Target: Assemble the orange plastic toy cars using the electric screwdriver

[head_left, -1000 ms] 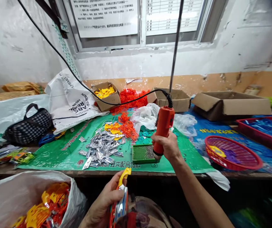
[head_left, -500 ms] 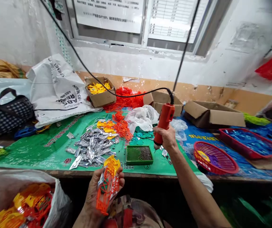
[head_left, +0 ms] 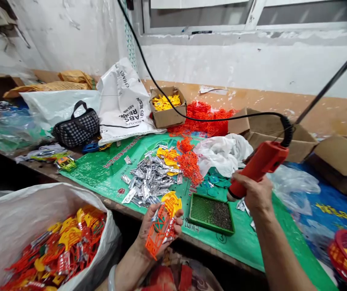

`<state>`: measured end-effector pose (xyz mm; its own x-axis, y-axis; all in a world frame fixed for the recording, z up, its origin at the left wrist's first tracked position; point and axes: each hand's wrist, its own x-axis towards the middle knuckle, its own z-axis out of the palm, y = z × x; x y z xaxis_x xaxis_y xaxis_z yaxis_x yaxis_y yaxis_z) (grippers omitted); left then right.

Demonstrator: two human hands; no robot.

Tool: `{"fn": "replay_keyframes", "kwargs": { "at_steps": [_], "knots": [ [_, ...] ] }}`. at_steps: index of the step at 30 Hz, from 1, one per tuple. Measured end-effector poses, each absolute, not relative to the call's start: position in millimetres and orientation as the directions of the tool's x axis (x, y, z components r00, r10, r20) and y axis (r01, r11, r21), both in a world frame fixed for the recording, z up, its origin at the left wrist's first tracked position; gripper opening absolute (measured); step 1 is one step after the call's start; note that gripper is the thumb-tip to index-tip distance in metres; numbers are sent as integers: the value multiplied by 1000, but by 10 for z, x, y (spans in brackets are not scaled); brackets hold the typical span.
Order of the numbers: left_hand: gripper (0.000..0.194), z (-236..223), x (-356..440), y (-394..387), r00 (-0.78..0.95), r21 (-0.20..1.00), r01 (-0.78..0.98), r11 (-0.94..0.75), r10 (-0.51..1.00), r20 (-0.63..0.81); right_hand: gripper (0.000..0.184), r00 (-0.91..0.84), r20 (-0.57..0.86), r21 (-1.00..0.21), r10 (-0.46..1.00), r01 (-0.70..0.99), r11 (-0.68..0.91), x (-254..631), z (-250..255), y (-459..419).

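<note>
In my left hand lies an orange and yellow plastic toy assembly with green and silver parts, held by curled fingers in front of the table edge. My right hand is wrapped around a red electric screwdriver, whose cable runs up from its rear end. The tool tilts down to the left, over the right end of a green tray of small dark screws. A heap of silvery parts lies behind my left hand, with yellow pieces at its back.
An open white sack of similar orange and yellow assemblies stands at lower left. Orange lattice parts, a white plastic bag and a box of yellow parts are farther back. A red basket sits at right.
The view has swung left and down, bringing more of the white sack into sight. The screwdriver has tilted from nearly upright to a slant. Both hands keep their holds.
</note>
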<state>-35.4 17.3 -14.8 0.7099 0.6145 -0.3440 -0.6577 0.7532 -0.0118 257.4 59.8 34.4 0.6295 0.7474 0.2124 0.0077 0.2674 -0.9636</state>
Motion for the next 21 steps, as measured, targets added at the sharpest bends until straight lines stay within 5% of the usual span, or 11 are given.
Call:
{"fn": "replay_keyframes", "kwargs": {
  "at_steps": [8, 16, 21],
  "knots": [
    [45, -224, -213, 407, 713, -39, -637, 770, 569, -410, 35, 653, 213, -973, 727, 75, 218, 2679, 238, 767],
    [50, -357, -157, 472, 746, -130, -654, 745, 606, -276, 33, 679, 195, -969, 708, 22, 246, 2713, 344, 779],
    [53, -367, -225, 492, 722, -51, -669, 741, 633, -279, 39, 713, 162, -970, 683, -11, 241, 2657, 344, 846]
  ]
}}
